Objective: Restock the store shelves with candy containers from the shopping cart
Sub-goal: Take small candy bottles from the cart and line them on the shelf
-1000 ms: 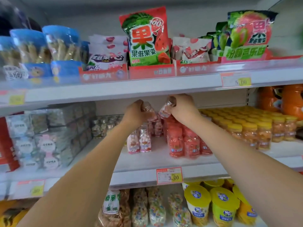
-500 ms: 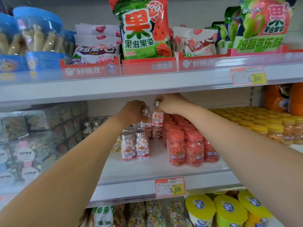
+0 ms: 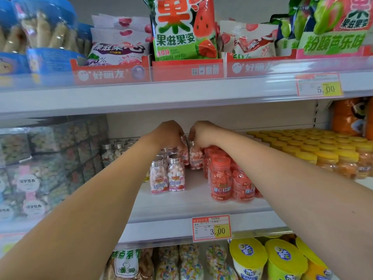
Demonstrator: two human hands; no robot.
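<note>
Candy bottles (image 3: 158,177) with silver caps and pink-and-white sweets stand in short rows near the middle of the middle shelf (image 3: 191,203), the front pair set back from its front edge. We reach over them with both arms. Our left hand (image 3: 167,135) curls its fingers down over the cap of one held bottle (image 3: 184,155) behind those rows. Our right hand (image 3: 202,135), almost touching the left, grips a second bottle (image 3: 196,159) by its top, thumb and fingers wrapped around it. Both bottles are upright and side by side; we cannot tell whether their bases rest on the shelf.

Just right of our right hand, red vitamin bottles (image 3: 221,179) stand in a packed block, the front ones close to the front edge. Further toward the right end are rows of yellow-lidded jars (image 3: 306,157), with orange containers (image 3: 347,120) at the back corner. At the left end, clear boxes of sweets (image 3: 40,170) are stacked, and more silver-capped bottles (image 3: 113,152) stand at the back beside them.

A price tag (image 3: 211,228) reading 3.00 is clipped to the front rail. On the upper shelf (image 3: 161,98) we see a watermelon gummy bag (image 3: 181,29) in a red display tray (image 3: 187,70), blue snack packs (image 3: 46,35) at the left, and a 5.00 tag (image 3: 319,85). Below, yellow-lidded cups (image 3: 249,257) and bags of coloured sweets (image 3: 189,263) line the lower shelf.
</note>
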